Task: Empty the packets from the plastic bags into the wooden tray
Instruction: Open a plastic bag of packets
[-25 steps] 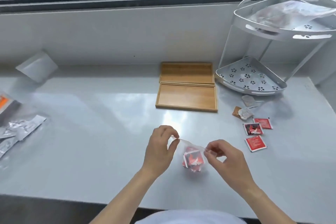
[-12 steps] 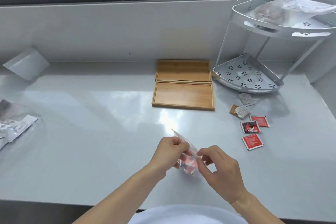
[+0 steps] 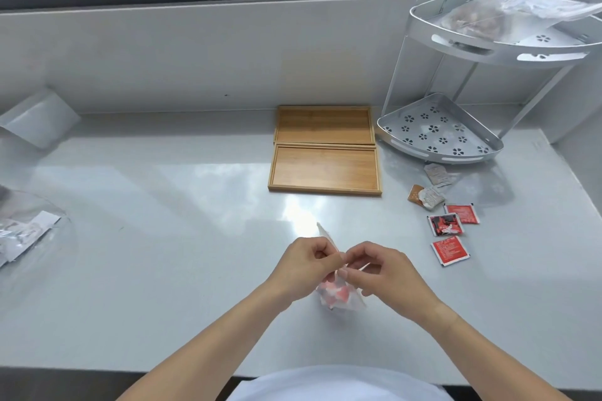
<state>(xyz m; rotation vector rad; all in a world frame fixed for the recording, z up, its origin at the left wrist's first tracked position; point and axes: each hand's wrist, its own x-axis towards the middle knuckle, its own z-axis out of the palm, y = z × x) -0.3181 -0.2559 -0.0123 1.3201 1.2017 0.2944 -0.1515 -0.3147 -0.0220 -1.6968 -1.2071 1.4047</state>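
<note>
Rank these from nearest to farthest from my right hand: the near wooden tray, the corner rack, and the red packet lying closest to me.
From the right hand:
1. Red packet, just to its right.
2. Near wooden tray, ahead, slightly left.
3. Corner rack, far back right.

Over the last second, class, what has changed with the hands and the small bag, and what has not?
The left hand and right hand drew together until their fingers nearly meet at the mouth of the plastic bag, which both still pinch. The bag's top, stretched wide before, is now bunched. The wooden tray and loose red packets stayed put.
</note>
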